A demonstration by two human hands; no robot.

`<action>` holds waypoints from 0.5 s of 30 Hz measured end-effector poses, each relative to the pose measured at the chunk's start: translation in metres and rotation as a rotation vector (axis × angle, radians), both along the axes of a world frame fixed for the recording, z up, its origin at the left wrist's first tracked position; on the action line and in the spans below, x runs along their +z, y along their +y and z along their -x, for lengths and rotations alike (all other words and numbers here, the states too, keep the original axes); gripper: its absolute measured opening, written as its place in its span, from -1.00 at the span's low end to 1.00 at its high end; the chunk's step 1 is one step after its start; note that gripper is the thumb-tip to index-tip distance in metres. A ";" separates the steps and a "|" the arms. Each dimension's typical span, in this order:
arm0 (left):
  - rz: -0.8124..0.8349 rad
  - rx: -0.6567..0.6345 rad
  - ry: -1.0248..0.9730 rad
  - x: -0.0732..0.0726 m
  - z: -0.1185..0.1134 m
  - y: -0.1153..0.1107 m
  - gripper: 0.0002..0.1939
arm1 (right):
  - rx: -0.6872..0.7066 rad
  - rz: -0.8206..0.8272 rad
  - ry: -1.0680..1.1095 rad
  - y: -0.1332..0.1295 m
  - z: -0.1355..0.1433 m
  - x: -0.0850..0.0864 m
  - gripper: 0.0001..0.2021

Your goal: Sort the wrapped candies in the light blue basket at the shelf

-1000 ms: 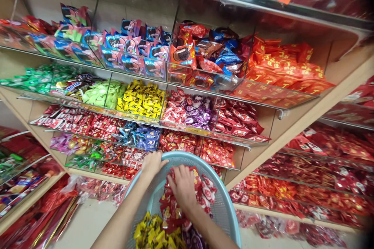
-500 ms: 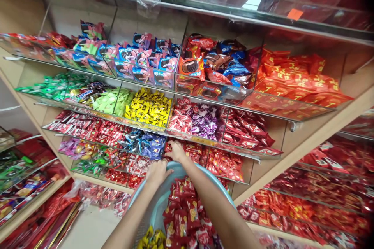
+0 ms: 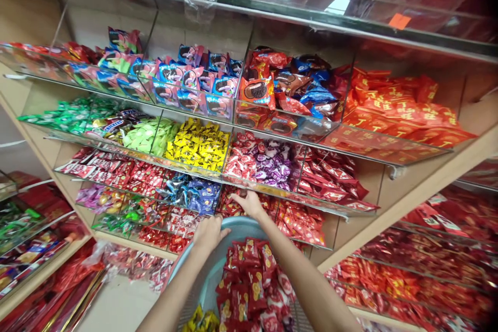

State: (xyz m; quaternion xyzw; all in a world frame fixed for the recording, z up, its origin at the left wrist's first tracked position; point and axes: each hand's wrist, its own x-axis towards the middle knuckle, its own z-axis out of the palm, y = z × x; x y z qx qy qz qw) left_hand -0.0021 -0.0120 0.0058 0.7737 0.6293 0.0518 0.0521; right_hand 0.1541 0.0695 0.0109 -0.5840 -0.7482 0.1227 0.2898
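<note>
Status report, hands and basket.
Left hand gripping round light-blue plastic basket's rim. Right hand at dark-red wrapped candies on shelf, grip unclear. Shelf's clear front panel close above right hand.

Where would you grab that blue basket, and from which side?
Probably by its rim, from above, thumb inside and fingers outside: the round lip stands open above the candy. The left hand already holds it at the far left.

Snickers wrapper (image 3: 112, 125), left shelf: I read "SNICKERS".
Orange-red packets (image 3: 404, 104), right shelf: I read "丁" and "旺", repeated.
Blue-and-pink packets (image 3: 171, 72), left of centre: lettering too small for me to read.
</note>
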 end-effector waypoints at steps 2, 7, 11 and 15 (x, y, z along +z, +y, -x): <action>-0.006 -0.001 0.003 -0.001 0.000 0.001 -0.57 | -0.012 0.011 -0.042 -0.001 -0.022 0.006 -0.61; -0.018 -0.009 -0.003 -0.005 0.000 0.003 -0.58 | -0.026 0.082 -0.235 -0.004 -0.059 0.011 -0.50; -0.018 -0.011 -0.004 -0.007 0.001 0.001 -0.57 | 0.026 0.119 -0.378 -0.001 -0.055 0.011 -0.45; -0.013 -0.010 -0.006 -0.005 0.002 0.000 -0.57 | 0.037 0.144 -0.469 0.002 -0.046 0.013 -0.47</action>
